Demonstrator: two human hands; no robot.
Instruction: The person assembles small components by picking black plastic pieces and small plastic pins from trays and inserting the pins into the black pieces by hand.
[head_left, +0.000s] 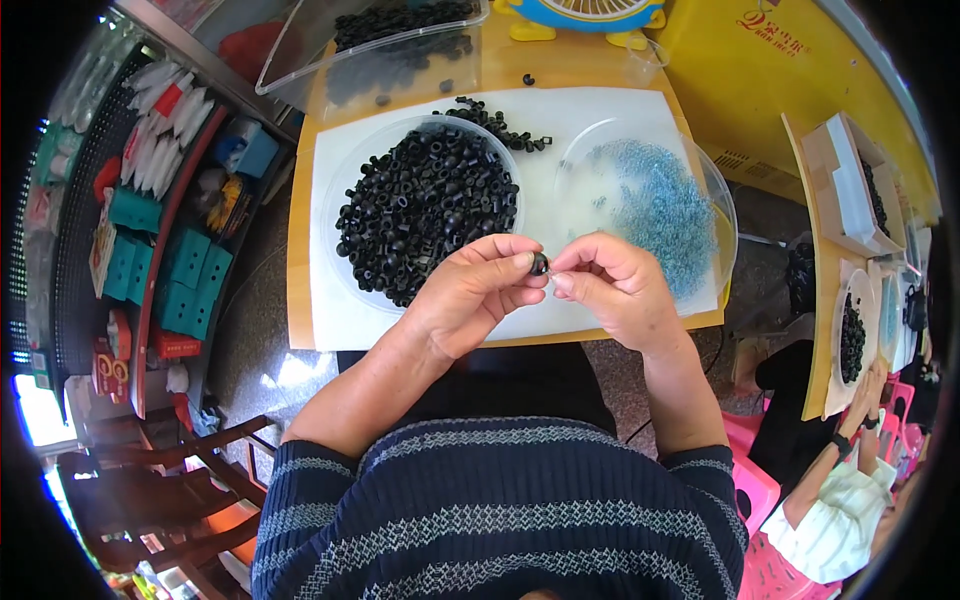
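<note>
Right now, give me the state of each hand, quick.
Left hand: closed, holding a glossy black rounded piece between thumb and fingers.
Right hand: pinched closed beside it; whether its grip holds anything cannot be told.

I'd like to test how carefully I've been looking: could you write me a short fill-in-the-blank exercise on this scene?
1. The left grip holds a small, glossy, rounded bead coloured ____.
2. The clear, round plastic tray of black pieces stands on the person's ____ side of the white rectangular sheet.
3. The tiny, glassy beads in the other tray are coloured ____.

Missing words: black; left; blue.
</note>
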